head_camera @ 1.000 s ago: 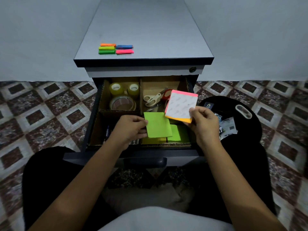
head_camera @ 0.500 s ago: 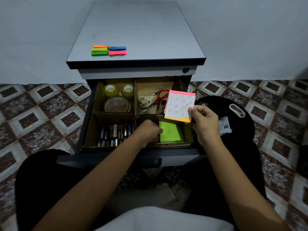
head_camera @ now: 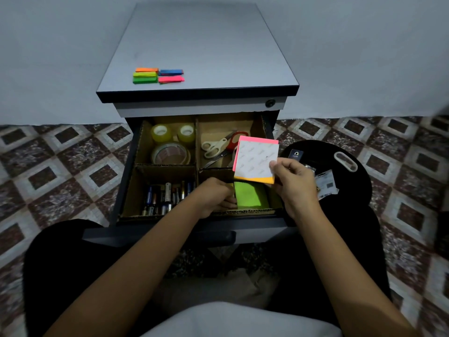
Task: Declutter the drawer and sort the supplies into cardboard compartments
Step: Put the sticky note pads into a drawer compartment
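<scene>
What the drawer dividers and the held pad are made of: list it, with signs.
Dividers: corrugated cardboard, matt brown; fluting shows along the front edge. Pad in the right hand: likely stacked paper, matt; thin pink and orange layered edges, pale printed backing.

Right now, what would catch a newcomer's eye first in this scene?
The pink-and-orange-edged pad, pinched by the right hand above the right side of the open drawer, stands out most. Beneath it, bright green notes lie in the near-right cardboard compartment, the left hand against them. Neon flag strips sit on the cabinet top.
</scene>
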Action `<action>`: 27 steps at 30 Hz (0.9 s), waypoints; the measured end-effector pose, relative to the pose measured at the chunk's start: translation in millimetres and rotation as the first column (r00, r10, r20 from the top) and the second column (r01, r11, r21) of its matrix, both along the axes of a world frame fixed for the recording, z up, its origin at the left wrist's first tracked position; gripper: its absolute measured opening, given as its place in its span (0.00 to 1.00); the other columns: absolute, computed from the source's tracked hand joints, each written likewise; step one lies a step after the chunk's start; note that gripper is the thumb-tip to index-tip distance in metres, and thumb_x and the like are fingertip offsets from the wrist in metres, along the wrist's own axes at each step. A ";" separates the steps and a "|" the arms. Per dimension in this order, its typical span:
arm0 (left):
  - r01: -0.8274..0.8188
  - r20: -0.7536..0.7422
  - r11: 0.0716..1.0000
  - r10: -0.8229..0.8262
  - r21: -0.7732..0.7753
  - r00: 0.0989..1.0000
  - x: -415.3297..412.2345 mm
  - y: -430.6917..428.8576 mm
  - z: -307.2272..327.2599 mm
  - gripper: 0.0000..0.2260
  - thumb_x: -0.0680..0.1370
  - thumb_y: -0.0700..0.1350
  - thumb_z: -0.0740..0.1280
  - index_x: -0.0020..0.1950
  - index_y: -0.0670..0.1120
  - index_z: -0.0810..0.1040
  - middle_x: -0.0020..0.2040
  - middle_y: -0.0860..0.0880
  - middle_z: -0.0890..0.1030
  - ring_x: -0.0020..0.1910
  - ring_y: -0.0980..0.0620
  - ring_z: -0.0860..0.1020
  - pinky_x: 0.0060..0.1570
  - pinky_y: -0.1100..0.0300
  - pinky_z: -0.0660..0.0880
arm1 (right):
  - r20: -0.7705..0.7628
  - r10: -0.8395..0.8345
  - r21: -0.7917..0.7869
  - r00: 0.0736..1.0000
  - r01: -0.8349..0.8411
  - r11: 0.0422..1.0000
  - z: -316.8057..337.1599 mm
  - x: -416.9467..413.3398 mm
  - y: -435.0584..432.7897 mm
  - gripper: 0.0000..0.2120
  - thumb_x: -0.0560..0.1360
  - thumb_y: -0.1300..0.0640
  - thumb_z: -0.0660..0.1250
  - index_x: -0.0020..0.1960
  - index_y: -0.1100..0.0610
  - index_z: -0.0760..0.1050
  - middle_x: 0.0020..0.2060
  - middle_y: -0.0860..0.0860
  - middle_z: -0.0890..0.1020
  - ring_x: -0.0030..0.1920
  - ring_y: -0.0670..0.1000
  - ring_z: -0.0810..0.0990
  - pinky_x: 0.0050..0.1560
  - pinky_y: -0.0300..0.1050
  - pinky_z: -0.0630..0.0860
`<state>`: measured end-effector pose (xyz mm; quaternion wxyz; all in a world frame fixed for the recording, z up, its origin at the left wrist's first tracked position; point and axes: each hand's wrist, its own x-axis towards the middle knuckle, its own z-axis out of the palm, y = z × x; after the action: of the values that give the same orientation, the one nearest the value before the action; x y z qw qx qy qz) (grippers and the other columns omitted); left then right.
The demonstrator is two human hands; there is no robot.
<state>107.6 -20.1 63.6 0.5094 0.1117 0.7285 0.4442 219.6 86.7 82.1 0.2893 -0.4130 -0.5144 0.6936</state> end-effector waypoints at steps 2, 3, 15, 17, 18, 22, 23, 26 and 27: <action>-0.055 0.041 0.997 0.053 0.053 0.998 0.4 -0.8 3.8 0.05 0.80 0.39 0.60 0.49 0.40 0.75 0.39 0.44 0.77 0.36 0.51 0.78 0.41 0.60 0.76 | -0.011 0.038 -0.015 0.999 -0.038 0.999 1.5 1.3 -3.2 0.07 0.77 0.64 0.63 0.40 0.59 0.75 0.36 0.54 0.79 0.36 0.47 0.78 0.34 0.37 0.79; -0.102 0.063 0.990 0.097 0.093 0.993 0.2 -1.7 6.6 0.07 0.80 0.38 0.59 0.47 0.41 0.76 0.40 0.43 0.78 0.37 0.50 0.78 0.43 0.59 0.76 | -0.014 0.055 -0.025 0.998 -0.055 0.998 1.7 1.9 -4.5 0.06 0.77 0.64 0.63 0.42 0.60 0.76 0.37 0.53 0.80 0.37 0.47 0.79 0.33 0.37 0.79; -0.335 0.050 0.888 0.337 0.316 0.940 -16.4 -42.2 22.2 0.05 0.79 0.37 0.61 0.47 0.41 0.76 0.43 0.45 0.81 0.40 0.52 0.80 0.35 0.63 0.80 | 0.222 0.248 0.091 0.943 -0.273 0.958 -7.7 -4.0 -23.9 0.08 0.77 0.63 0.64 0.40 0.56 0.78 0.36 0.55 0.80 0.38 0.52 0.78 0.37 0.46 0.80; -0.352 -0.008 0.881 0.373 0.316 0.928 -20.1 -48.8 21.3 0.04 0.79 0.37 0.61 0.50 0.40 0.76 0.43 0.46 0.81 0.41 0.52 0.80 0.37 0.62 0.79 | 0.293 0.253 0.140 0.922 -0.303 0.943 -8.1 -4.0 -23.2 0.09 0.76 0.63 0.65 0.38 0.56 0.77 0.35 0.54 0.78 0.38 0.51 0.76 0.32 0.39 0.77; -0.366 -0.042 0.875 0.399 0.316 0.916 -22.9 -52.5 20.8 0.05 0.79 0.37 0.61 0.52 0.40 0.75 0.43 0.46 0.80 0.42 0.53 0.80 0.38 0.62 0.79 | 0.307 0.266 0.132 0.914 -0.318 0.939 -7.5 -4.0 -22.4 0.08 0.76 0.63 0.65 0.38 0.56 0.77 0.35 0.54 0.77 0.38 0.50 0.76 0.31 0.38 0.75; -0.486 -0.093 0.797 0.549 0.359 0.831 -38.5 -67.4 16.5 0.06 0.80 0.37 0.61 0.55 0.42 0.74 0.44 0.47 0.79 0.43 0.53 0.79 0.38 0.62 0.77 | 0.385 0.347 0.076 0.855 -0.404 0.912 -3.2 -4.5 -18.1 0.07 0.76 0.65 0.66 0.39 0.57 0.75 0.36 0.53 0.78 0.34 0.48 0.76 0.30 0.37 0.76; -0.526 -0.081 0.768 0.589 0.366 0.804 -42.4 -70.5 14.9 0.06 0.80 0.37 0.61 0.55 0.41 0.74 0.44 0.47 0.79 0.43 0.53 0.78 0.38 0.62 0.77 | 0.402 0.368 0.059 0.838 -0.425 0.903 -2.9 -5.4 -17.0 0.08 0.75 0.65 0.66 0.39 0.56 0.74 0.36 0.54 0.79 0.32 0.48 0.76 0.29 0.37 0.76; -0.604 -0.033 0.706 0.660 0.371 0.751 -47.7 -76.2 10.7 0.06 0.80 0.37 0.60 0.56 0.41 0.73 0.44 0.47 0.78 0.42 0.53 0.78 0.35 0.63 0.78 | 0.465 0.407 0.027 0.787 -0.472 0.881 -4.2 -10.8 -13.9 0.09 0.75 0.66 0.67 0.39 0.56 0.73 0.35 0.54 0.80 0.31 0.49 0.78 0.32 0.41 0.79; -0.615 -0.015 0.695 0.668 0.373 0.744 -48.1 -77.0 9.3 0.06 0.80 0.37 0.60 0.56 0.40 0.73 0.43 0.48 0.78 0.42 0.54 0.78 0.34 0.64 0.78 | 0.488 0.411 0.025 0.770 -0.483 0.875 -5.8 -13.9 -13.3 0.09 0.74 0.66 0.67 0.38 0.56 0.72 0.33 0.53 0.79 0.30 0.49 0.78 0.34 0.42 0.79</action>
<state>59.5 -97.1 72.9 0.2379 -0.0301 0.6681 0.7044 205.8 73.3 76.3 0.0127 -0.4104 -0.7026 0.5812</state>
